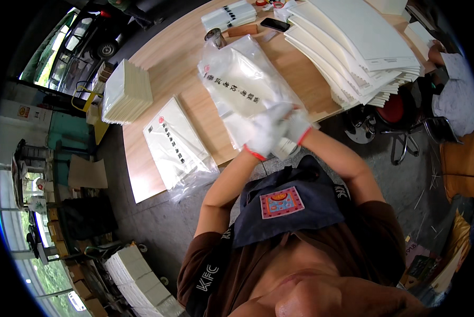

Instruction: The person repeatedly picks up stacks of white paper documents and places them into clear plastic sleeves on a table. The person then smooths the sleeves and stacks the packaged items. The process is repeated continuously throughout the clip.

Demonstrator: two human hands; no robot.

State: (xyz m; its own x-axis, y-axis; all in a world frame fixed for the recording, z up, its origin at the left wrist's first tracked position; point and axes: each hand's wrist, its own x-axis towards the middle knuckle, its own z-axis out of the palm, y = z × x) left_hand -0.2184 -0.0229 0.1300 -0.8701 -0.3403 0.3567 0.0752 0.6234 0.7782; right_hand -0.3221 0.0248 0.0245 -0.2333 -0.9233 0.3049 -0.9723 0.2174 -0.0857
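Note:
White knit gloves with red cuffs cover both my hands, which meet at the near end of a clear plastic bag with dark printing (237, 90) on the table. My left hand (267, 132) lies over the bag's edge, smeared by motion. My right hand (296, 126) touches or overlaps it from the right, its fingers mostly hidden. Below them a pale folded end (285, 149) sticks out past the table edge; I cannot make out whether it is paper or plastic. Left of my hands lies a filled, printed plastic packet (176, 140), its loose clear end hanging over the edge.
A neat stack of white packets (127, 91) stands at the table's left. Tall fanned stacks of white paper (348, 42) fill the right. A can (214, 38), a phone (275, 24) and more bags (229, 16) lie farther back. Another person (456, 90) sits at the right.

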